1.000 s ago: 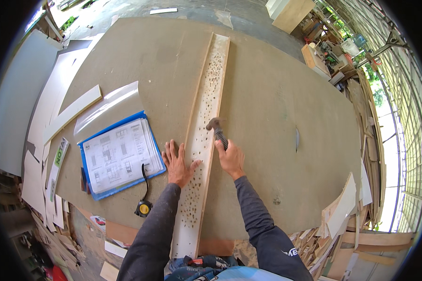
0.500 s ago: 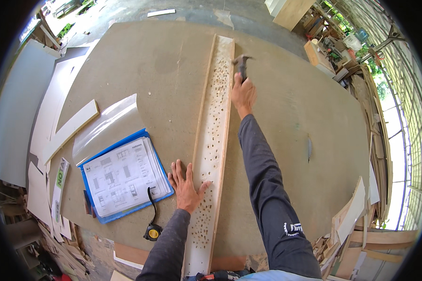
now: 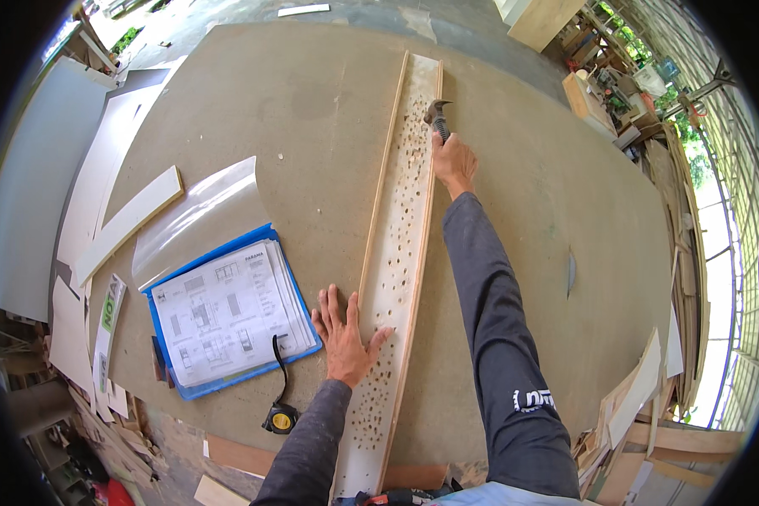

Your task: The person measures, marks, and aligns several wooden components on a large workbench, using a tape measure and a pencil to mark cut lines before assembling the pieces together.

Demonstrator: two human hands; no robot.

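A long, narrow white board (image 3: 383,291) with raised wooden edges lies lengthwise on the brown table, its face dotted with many small holes. Near its far end my right hand (image 3: 455,162) is closed around the handle of a claw hammer (image 3: 438,116). The hammer's head is over the board's right edge; whether it touches cannot be told. My left hand (image 3: 346,344) rests flat at the board's left edge, fingers spread on the table and thumb on the white face.
Left of the board lie a blue folder (image 3: 192,391) with printed drawings (image 3: 215,308) and its clear cover (image 3: 201,215) turned back, a black-and-yellow tape measure (image 3: 280,418) and a pale wood strip (image 3: 131,221). Wood offcuts (image 3: 632,388) stand by the table's right edge (image 3: 668,304).
The hammer head has come left, from beside the board to over its right edge. My left hand keeps its place on the board. The whole view has shifted slightly.
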